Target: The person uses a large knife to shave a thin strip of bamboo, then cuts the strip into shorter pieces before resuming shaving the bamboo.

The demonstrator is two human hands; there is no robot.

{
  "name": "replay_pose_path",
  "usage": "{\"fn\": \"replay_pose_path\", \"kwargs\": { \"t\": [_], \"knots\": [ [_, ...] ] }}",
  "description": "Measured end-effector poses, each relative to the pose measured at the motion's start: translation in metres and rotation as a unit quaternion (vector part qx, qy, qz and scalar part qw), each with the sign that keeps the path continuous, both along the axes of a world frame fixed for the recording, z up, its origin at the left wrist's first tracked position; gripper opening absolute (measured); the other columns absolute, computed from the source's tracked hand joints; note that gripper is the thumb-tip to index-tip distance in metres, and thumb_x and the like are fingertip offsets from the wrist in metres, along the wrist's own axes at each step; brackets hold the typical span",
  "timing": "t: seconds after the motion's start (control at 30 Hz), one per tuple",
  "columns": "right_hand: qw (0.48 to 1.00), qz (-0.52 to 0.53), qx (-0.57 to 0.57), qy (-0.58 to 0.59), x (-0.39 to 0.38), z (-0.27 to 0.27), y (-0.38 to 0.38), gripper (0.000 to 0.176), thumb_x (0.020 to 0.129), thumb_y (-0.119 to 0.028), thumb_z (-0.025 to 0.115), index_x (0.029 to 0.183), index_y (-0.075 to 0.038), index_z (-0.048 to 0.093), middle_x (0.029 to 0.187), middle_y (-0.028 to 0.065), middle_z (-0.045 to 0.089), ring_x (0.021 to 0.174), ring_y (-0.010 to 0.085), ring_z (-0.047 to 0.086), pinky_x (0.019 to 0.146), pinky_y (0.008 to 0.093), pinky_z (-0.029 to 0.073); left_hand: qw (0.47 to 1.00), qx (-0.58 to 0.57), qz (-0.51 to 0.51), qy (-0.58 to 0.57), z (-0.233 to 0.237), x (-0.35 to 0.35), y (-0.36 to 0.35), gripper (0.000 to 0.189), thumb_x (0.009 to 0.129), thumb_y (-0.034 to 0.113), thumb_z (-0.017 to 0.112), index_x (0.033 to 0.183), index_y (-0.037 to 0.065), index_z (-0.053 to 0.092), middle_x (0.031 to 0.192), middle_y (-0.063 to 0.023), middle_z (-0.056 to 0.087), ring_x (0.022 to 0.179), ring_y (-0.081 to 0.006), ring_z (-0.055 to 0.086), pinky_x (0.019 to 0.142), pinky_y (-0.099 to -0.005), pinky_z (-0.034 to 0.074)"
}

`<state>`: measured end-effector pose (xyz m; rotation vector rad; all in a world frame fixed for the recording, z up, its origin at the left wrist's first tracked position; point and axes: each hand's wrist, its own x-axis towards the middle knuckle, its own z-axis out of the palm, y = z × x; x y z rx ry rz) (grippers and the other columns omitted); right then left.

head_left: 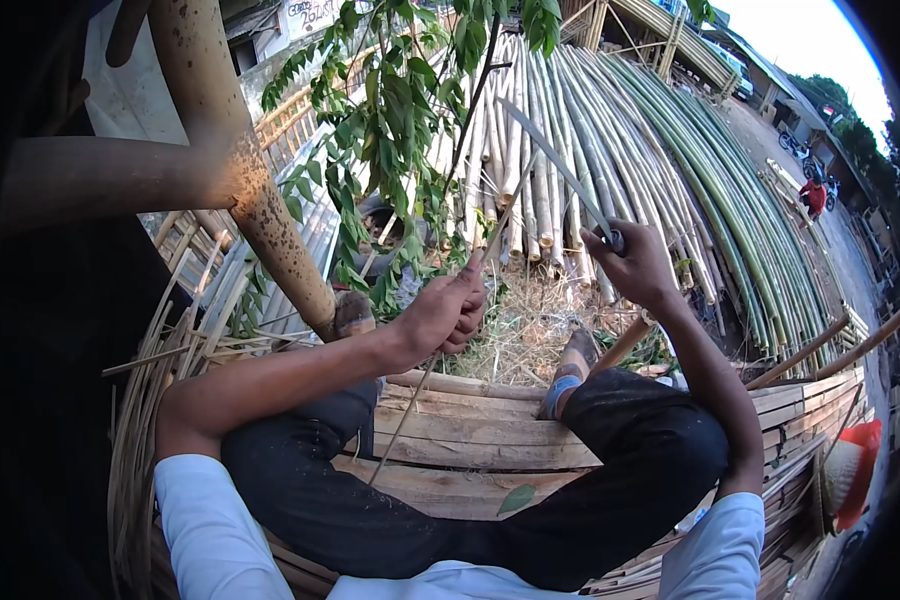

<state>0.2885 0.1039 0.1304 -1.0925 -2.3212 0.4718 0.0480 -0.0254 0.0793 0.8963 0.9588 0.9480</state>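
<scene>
My left hand point(448, 312) is closed around a thin bamboo strip point(410, 410) that runs from near my lap up past the hand toward the knife. My right hand point(632, 265) grips the handle of a long knife point(558, 165), its blade pointing up and to the left, meeting the strip above my left hand. I sit with both knees bent, in dark trousers and a white shirt, my feet in sandals resting on a wooden bench point(470, 430).
A thick spotted bamboo post point(240, 170) leans at the left. A leafy branch point(390, 120) hangs in front. Many long green and pale bamboo poles point(670, 150) lie stacked ahead. Loose strips point(160, 380) pile at my left. A red-and-straw hat point(850, 475) lies right.
</scene>
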Motion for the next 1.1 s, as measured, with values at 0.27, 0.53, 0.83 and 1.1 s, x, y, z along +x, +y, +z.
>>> {"fn": "replay_pose_path", "kwargs": {
  "t": [0.27, 0.53, 0.83, 1.1],
  "knots": [
    [0.980, 0.033, 0.165, -0.107, -0.020, 0.001, -0.009, 0.020, 0.079, -0.023, 0.067, 0.079, -0.003, 0.068, 0.054, 0.0091, 0.060, 0.051, 0.0216, 0.062, 0.054, 0.0367, 0.047, 0.998, 0.021, -0.006, 0.051, 0.002, 0.007, -0.005, 0.053, 0.095, 0.062, 0.029, 0.068, 0.016, 0.029, 0.053, 0.0080, 0.024, 0.041, -0.0045, 0.019, 0.037, -0.0233, 0.017],
    [0.990, -0.107, 0.029, -0.092, 0.002, -0.004, 0.015, 0.027, 0.085, -0.028, 0.060, 0.081, -0.003, 0.069, 0.051, 0.0051, 0.056, 0.045, 0.0181, 0.055, 0.048, 0.0346, 0.043, 0.993, 0.041, 0.019, 0.106, -0.002, 0.002, -0.004, 0.054, 0.096, 0.060, 0.029, 0.065, 0.016, 0.029, 0.052, 0.0071, 0.027, 0.041, -0.0046, 0.023, 0.037, -0.0234, 0.021],
    [0.989, 0.062, -0.076, 0.111, -0.006, 0.000, -0.002, 0.035, 0.090, -0.035, 0.062, 0.086, 0.000, 0.064, 0.055, -0.0015, 0.048, 0.050, 0.0064, 0.042, 0.047, 0.0263, 0.033, 0.991, 0.056, 0.081, 0.085, -0.016, 0.003, 0.009, 0.042, 0.098, 0.051, 0.038, 0.076, 0.015, 0.035, 0.061, 0.0078, 0.028, 0.045, -0.0017, 0.022, 0.039, -0.0188, 0.019],
    [0.971, 0.155, -0.125, 0.132, -0.043, -0.001, -0.019, 0.032, 0.089, -0.031, 0.066, 0.092, 0.001, 0.066, 0.061, -0.0013, 0.053, 0.054, 0.0054, 0.046, 0.047, 0.0246, 0.035, 0.990, 0.090, 0.000, 0.112, -0.004, 0.010, 0.004, 0.044, 0.097, 0.051, 0.039, 0.077, 0.012, 0.039, 0.060, 0.0082, 0.031, 0.047, -0.0017, 0.028, 0.040, -0.0205, 0.025]
  ]
}}
